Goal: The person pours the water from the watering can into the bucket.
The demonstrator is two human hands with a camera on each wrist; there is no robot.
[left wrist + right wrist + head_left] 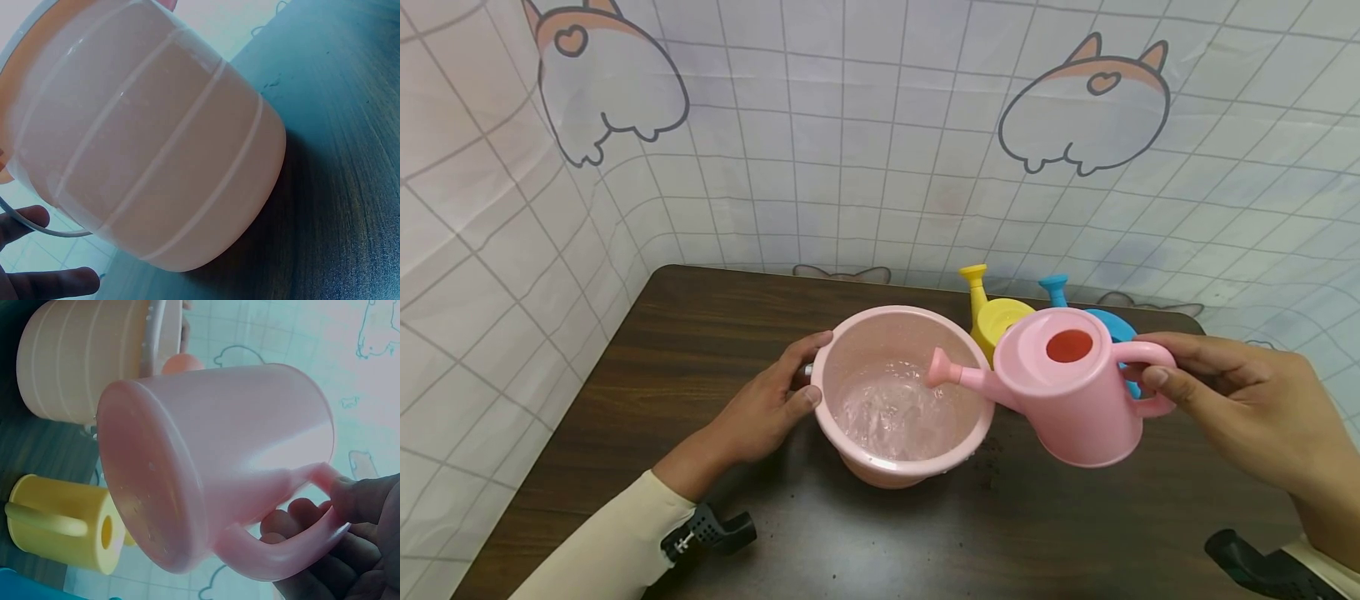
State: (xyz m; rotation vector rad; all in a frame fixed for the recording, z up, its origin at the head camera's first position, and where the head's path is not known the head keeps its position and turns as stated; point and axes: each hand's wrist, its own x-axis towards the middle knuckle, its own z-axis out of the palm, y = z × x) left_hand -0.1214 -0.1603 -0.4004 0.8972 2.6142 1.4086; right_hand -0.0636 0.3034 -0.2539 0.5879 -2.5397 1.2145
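Note:
A pink bucket (887,467) stands on the table with rippling water (898,417) inside. My left hand (767,404) rests against the left of its rim, thumb and forefinger touching near the handle mount. In the left wrist view two straight fingers (59,283) extend beside the bucket's thin handle (47,230). With my right hand (1255,400) I grip a pink watering can (1078,417) by its loop handle, held up right of the bucket. Its spout (943,369) reaches over the rim, above the water. Drops cling to the can's base in the right wrist view.
Behind the pink can stand a yellow watering can (1003,315) and a partly hidden blue watering can (1111,323). Small wet spots dot the dark wooden table (722,317). A gridded curtain (880,133) hangs along the back and left.

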